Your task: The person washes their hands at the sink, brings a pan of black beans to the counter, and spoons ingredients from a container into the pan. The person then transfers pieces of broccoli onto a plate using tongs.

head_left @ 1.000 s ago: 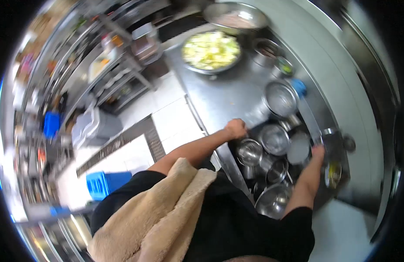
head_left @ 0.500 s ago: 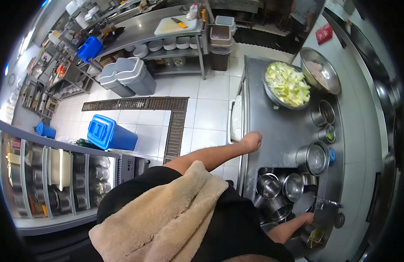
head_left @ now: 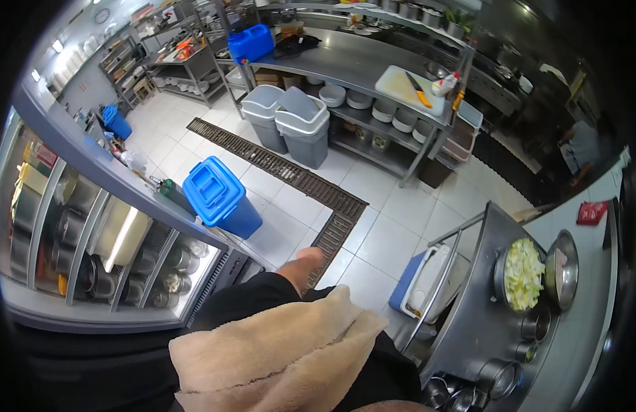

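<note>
My left hand (head_left: 310,258) hangs over the floor drain grate (head_left: 342,226), just past the black clothing. It is small and blurred, so its fingers cannot be made out. My right hand is out of view. A beige fleecy towel (head_left: 270,350) drapes across my front. To the right is a steel table (head_left: 462,302) bearing a bowl of chopped pale-green cabbage (head_left: 524,276), a metal bowl (head_left: 569,271) and small metal pots (head_left: 535,324). At its near end, pots (head_left: 438,393) show only in part at the lower edge.
A blue lidded bin (head_left: 225,199) stands on the tiles, with a glass-fronted cabinet (head_left: 91,226) at left. Grey bins (head_left: 303,137) sit by the far counter, where a knife (head_left: 419,89) lies on a white board (head_left: 393,86). A blue-and-white cooler (head_left: 407,281) is beside the table. Someone stands far right.
My view has swung left, so the table slides toward the lower right. My left hand has left the table's edge and drawn back. My right hand, at the sink before, has gone from view.
</note>
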A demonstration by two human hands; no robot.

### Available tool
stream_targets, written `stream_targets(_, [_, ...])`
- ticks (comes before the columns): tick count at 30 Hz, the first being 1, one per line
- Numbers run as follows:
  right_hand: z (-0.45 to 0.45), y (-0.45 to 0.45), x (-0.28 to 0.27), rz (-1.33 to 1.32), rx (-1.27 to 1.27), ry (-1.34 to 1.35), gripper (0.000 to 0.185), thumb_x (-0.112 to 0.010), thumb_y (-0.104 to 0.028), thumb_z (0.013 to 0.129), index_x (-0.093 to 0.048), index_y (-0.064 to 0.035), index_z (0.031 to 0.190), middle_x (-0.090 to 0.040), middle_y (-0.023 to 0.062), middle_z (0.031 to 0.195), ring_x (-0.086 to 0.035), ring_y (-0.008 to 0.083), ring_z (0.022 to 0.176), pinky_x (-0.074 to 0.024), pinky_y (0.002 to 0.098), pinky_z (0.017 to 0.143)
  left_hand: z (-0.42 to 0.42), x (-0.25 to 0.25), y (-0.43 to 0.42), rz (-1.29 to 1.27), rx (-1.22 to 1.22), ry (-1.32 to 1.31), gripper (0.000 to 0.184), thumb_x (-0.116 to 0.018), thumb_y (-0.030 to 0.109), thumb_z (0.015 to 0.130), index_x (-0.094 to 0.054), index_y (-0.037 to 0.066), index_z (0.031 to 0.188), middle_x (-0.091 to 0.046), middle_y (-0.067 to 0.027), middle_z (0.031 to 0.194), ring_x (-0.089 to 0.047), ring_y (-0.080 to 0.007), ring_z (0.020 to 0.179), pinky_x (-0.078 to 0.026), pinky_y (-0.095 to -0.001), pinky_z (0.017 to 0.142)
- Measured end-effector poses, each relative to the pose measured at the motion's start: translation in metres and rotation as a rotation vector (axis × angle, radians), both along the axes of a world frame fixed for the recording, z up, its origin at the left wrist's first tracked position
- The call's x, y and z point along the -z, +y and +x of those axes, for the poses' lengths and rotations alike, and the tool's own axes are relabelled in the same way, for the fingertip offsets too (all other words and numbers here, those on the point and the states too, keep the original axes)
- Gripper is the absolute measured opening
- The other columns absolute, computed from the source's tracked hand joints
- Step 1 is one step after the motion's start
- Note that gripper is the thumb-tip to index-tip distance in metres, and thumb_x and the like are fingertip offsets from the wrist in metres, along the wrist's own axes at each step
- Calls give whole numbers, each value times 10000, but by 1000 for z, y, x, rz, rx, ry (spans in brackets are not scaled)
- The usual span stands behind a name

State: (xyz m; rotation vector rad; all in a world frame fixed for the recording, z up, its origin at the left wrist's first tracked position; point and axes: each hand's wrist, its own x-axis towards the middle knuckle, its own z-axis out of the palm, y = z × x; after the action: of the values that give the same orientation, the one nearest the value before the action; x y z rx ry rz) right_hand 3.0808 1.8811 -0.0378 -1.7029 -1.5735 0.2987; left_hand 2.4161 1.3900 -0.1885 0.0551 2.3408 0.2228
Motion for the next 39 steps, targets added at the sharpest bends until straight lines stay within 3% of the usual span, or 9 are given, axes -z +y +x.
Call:
stream_targets(5, [-89, -30, -103, -22, -310, 423, 551, -485, -253, 1050, -411, -43, 1555, -527, 218, 1481, -549, 331, 1327, -451, 421, 1116, -52, 99, -143, -334, 36, -416, 547, -617, 402, 889, -656, 139, 1367, -610, -134, 1455, -608, -268, 1321, -485, -494, 1075])
stream_targets(10, [-49, -59, -147, -256, -502, 913, 542, -449, -281, 1087, -381, -64, 1579, -478, 208, 1543, -515, 314, 1382, -431, 396, 1147, -45, 85, -155, -35, 134, -364, 373, -644, 340, 871, -713, 121, 1165, -696, -120, 1166, -669, -273, 1106, -531, -479, 915])
stream_targets(14, [-24, -25, 14, -825, 24, -938, 422, -669, -226, 868, -671, -71, 1261, -680, 200, 1266, -673, 397, 1118, -546, 507, 953, -45, 67, -81, 299, 329, -436, 319, -656, 313, 850, -705, 113, 1094, -676, -122, 1060, -664, -288, 1015, -525, -474, 852])
stream_targets(15, [-38, -43, 61, -401, 158, -967, 402, -667, -288, 877, -703, -91, 1227, -606, 238, 1380, -595, 439, 1244, -502, 535, 1024, -41, 68, -58, 333, 391, -464, 305, -660, 307, 845, -703, 111, 1076, -672, -123, 1033, -662, -292, 993, -523, -473, 836])
stream_targets(18, [-148, -4, 60, -335, 38, -268, 463, -750, -394, 853, -738, -67, 1181, -695, 253, 1234, -670, 434, 1114, -513, 502, 1001, -40, 58, 2, 352, 504, -498, 266, -669, 287, 829, -697, 106, 1023, -657, -124, 953, -658, -303, 925, -518, -470, 788])
stream_targets(21, [-241, 34, -53, -351, -148, 376, 298, -705, -301, 958, -731, -41, 1101, -662, 20, 798, -595, 101, 640, -461, 289, 514, -69, 52, 20, 355, 582, -471, 229, -678, 267, 814, -691, 100, 969, -643, -126, 874, -654, -314, 857, -514, -467, 740])
stream_targets(25, [-291, 147, -220, 115, -295, 793, 324, -635, -291, 1027, -631, -62, 1256, -620, -15, 832, -589, 80, 704, -487, 237, 626, -127, 29, 58, 572, 741, -222, 182, -690, 241, 793, -683, 93, 898, -623, -128, 767, -648, -328, 766, -507, -463, 676])
stream_targets(31, [-258, 338, -435, 270, -246, 1217, 561, -615, -269, 991, -449, -5, 1458, -447, 175, 1485, -548, 403, 1247, -506, 565, 1042, -160, 24, 199, 555, 497, -157, 269, -584, 318, 956, -652, 62, 1004, -621, -102, 898, -622, -289, 821, -521, -502, 647])
stream_targets(39, [-222, 420, -497, -25, -126, 1380, 418, -569, -241, 998, -485, -129, 1392, -559, 151, 1389, -549, 489, 1246, -471, 724, 1023, -106, 50, 221, 296, 230, -349, 282, -605, 327, 944, -653, 62, 1027, -637, -105, 896, -633, -279, 834, -528, -486, 674])
